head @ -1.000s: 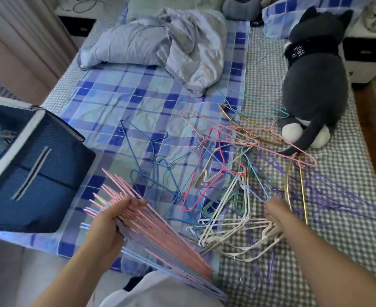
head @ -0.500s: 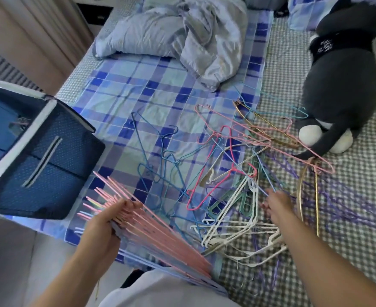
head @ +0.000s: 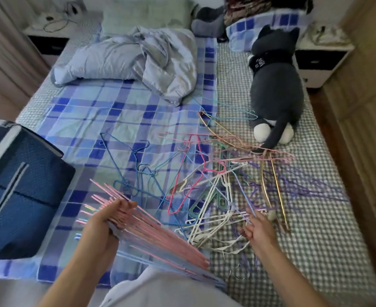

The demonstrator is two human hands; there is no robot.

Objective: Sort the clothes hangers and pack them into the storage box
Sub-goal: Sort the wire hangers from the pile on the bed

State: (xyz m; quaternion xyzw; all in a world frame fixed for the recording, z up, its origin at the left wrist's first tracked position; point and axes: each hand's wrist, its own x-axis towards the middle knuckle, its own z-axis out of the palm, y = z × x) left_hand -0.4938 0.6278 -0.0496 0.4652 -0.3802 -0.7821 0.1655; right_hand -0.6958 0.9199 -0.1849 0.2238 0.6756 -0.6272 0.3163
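Observation:
My left hand (head: 104, 227) grips a thick fanned bundle of pink and light-blue hangers (head: 158, 242) over the near edge of the bed. A tangled heap of loose hangers (head: 215, 187) in pink, white, green, gold, purple and blue lies on the bed in front of me. My right hand (head: 257, 229) sits at the heap's near right side and pinches a thin light-blue hanger (head: 241, 191) that runs up into the pile. The dark blue storage box (head: 25, 196) stands open at the left edge of the bed.
A grey plush cat (head: 275, 94) lies at the right of the bed, its tail touching the hangers. A crumpled grey-blue quilt (head: 133, 63) and pillows fill the far end. Nightstands (head: 322, 60) flank the bed; wooden floor runs along the right.
My right hand has pulled back toward me from the heap, drawing the light-blue hanger with it. The head has tilted up, showing more of the bed. My left hand keeps its bundle.

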